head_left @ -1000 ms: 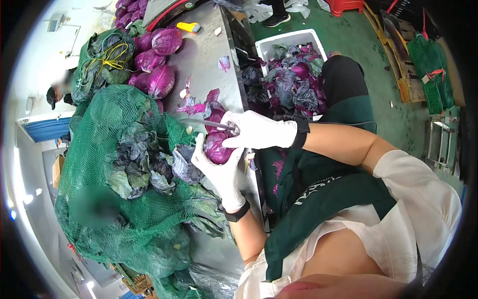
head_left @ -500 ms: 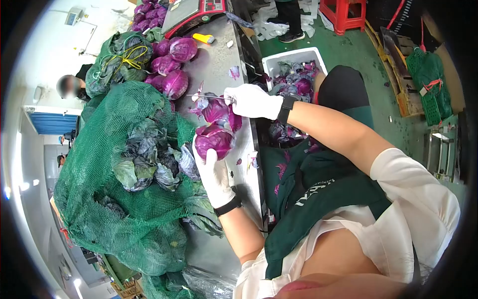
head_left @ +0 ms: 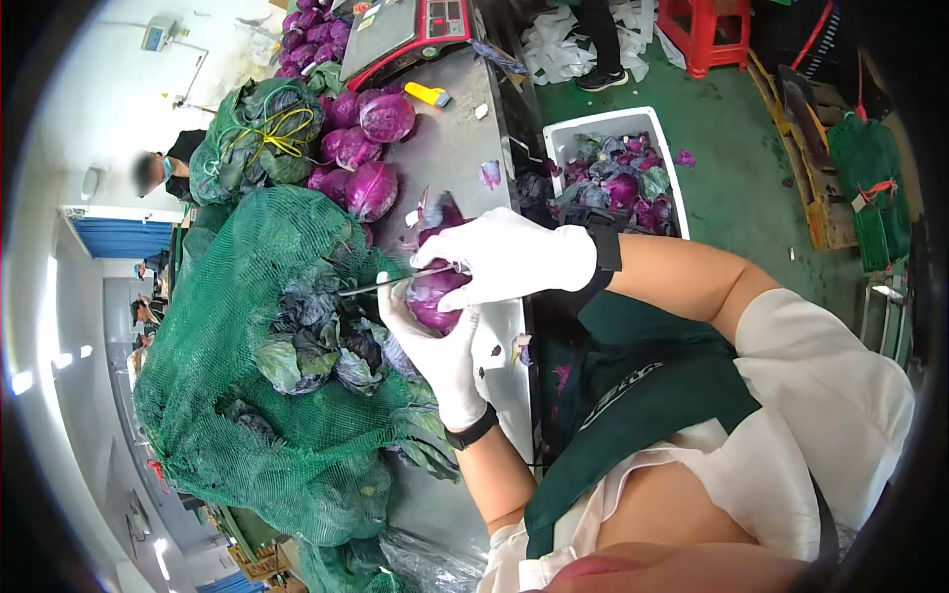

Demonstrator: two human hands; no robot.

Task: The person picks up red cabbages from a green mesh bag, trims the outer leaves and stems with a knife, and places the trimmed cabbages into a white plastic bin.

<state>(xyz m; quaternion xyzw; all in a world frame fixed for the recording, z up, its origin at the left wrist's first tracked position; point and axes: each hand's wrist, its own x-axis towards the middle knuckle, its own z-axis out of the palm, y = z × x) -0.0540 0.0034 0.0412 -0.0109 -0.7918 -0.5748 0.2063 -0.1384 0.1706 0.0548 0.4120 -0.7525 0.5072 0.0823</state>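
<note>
My right hand [head_left: 514, 259], in a white glove, is closed round a knife [head_left: 371, 289] whose thin blade points left across the top of a purple cabbage [head_left: 430, 301]. From below, my gloved left hand [head_left: 440, 356] cups this cabbage, fingers curved along its left side and thumb at its lower right. The right fingers also touch the cabbage and hide part of it. Another purple cabbage [head_left: 450, 214] with loose outer leaves lies just above, partly behind the right hand. Both are over the metal table [head_left: 450, 109].
Left of my hands is a green net sack [head_left: 227, 336] with dark leaves. Whole cabbages [head_left: 373, 191], a yellow-handled tool [head_left: 427, 94] and a red scale [head_left: 450, 22] stand farther up. A white bin [head_left: 675, 188] holds leaves. A person [head_left: 183, 163] is at the left.
My right hand has moved down with the knife, from the upper cabbage onto the one in my left hand. The left fingers have spread a little. The whole view has shifted slightly.
</note>
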